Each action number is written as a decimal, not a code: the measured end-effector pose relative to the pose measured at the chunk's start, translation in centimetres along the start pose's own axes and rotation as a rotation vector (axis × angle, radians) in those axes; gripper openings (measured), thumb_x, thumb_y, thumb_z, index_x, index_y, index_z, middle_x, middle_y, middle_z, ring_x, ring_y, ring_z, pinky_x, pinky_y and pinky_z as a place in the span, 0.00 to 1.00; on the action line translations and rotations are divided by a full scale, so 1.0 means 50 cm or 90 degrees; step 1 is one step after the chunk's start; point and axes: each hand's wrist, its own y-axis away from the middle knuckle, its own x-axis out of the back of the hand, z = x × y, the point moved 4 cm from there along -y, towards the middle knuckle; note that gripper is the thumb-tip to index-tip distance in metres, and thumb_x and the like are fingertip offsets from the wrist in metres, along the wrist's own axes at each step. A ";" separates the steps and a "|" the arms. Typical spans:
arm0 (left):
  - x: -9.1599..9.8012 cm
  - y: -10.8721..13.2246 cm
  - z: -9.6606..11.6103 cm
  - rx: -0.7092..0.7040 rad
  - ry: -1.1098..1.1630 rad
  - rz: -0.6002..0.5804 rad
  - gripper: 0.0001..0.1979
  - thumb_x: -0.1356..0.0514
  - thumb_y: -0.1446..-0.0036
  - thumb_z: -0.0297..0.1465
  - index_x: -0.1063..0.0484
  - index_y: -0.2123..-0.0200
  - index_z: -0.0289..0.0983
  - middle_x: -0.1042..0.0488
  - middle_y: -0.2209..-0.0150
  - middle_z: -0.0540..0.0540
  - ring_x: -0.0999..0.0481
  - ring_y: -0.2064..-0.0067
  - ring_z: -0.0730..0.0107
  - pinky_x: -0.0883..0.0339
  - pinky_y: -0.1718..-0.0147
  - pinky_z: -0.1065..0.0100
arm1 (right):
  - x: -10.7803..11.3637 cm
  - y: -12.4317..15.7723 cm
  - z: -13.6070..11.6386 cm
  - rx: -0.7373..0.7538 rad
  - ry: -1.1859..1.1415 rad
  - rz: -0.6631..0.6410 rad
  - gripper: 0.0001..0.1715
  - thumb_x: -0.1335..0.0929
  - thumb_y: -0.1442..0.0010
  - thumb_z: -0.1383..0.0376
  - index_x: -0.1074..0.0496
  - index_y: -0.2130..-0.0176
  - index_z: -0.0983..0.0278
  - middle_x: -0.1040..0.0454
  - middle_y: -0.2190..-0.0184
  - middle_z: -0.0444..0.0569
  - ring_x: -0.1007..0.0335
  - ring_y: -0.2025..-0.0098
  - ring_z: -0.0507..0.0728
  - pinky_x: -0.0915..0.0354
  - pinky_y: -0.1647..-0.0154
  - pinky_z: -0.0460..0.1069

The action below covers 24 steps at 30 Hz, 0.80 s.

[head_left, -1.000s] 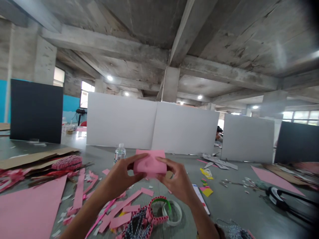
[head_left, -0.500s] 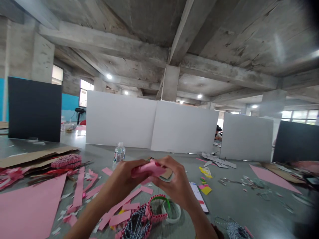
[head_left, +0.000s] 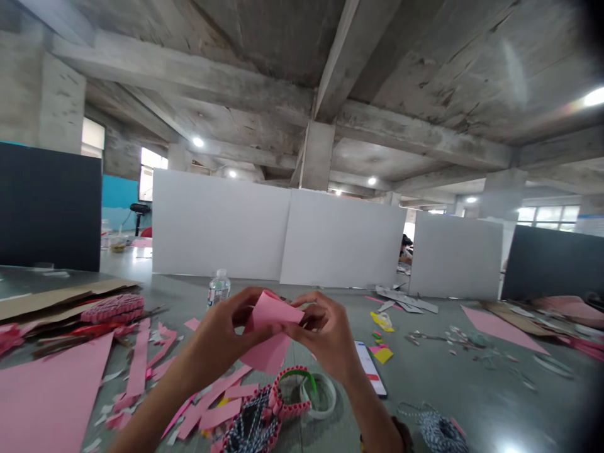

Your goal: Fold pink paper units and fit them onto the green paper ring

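Observation:
A folded or curled piece of pink paper (head_left: 268,333) is held up between both hands over the table. My left hand (head_left: 240,324) grips its left side, thumb across the front. At its right edge, my right hand (head_left: 323,324) pinches it, fingers bent. Below them lies a pink ridged paper craft piece (head_left: 295,410) with a green inner band, touching black-and-white cord (head_left: 257,421). A roll of clear tape (head_left: 325,402) rests beside it. Cut pink paper strips (head_left: 219,412) lie under my left forearm.
A plastic bottle (head_left: 219,288) stands behind my left hand. A phone (head_left: 370,368) lies right of my right hand, with scissors (head_left: 425,336) farther right. A large pink sheet (head_left: 51,396) covers the left side. White panels (head_left: 221,226) stand across the back.
The pink paper was low and squeezed between my hands; now it is turned up and opened out, showing a broad face. The view has shifted slightly to the right.

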 end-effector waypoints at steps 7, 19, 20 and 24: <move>0.037 0.003 0.000 -0.001 -0.043 0.147 0.14 0.31 0.52 0.41 0.25 0.68 0.37 0.20 0.69 0.47 0.20 0.66 0.64 0.23 0.66 0.71 | 0.004 0.005 -0.017 -0.011 -0.021 0.036 0.19 0.19 0.59 0.62 0.26 0.69 0.63 0.24 0.78 0.43 0.28 0.76 0.52 0.33 0.76 0.43; 0.044 0.005 -0.013 0.044 0.065 0.097 0.16 0.33 0.49 0.42 0.20 0.61 0.38 0.18 0.64 0.45 0.19 0.61 0.62 0.23 0.63 0.71 | 0.011 -0.001 -0.015 -0.003 -0.106 0.036 0.12 0.22 0.53 0.61 0.24 0.73 0.65 0.22 0.77 0.46 0.26 0.75 0.53 0.30 0.74 0.44; 0.042 0.005 -0.012 0.040 0.069 0.087 0.15 0.33 0.49 0.42 0.20 0.62 0.37 0.18 0.64 0.45 0.20 0.61 0.62 0.23 0.63 0.70 | 0.010 -0.001 -0.014 -0.007 -0.108 0.037 0.13 0.21 0.54 0.61 0.23 0.72 0.65 0.22 0.77 0.46 0.25 0.75 0.53 0.29 0.73 0.44; 0.029 0.005 -0.005 0.032 0.039 0.069 0.16 0.35 0.47 0.43 0.20 0.64 0.37 0.19 0.68 0.45 0.21 0.64 0.63 0.25 0.68 0.72 | 0.007 0.000 -0.015 -0.008 -0.106 0.027 0.14 0.20 0.56 0.61 0.22 0.71 0.65 0.22 0.76 0.47 0.25 0.74 0.54 0.29 0.73 0.44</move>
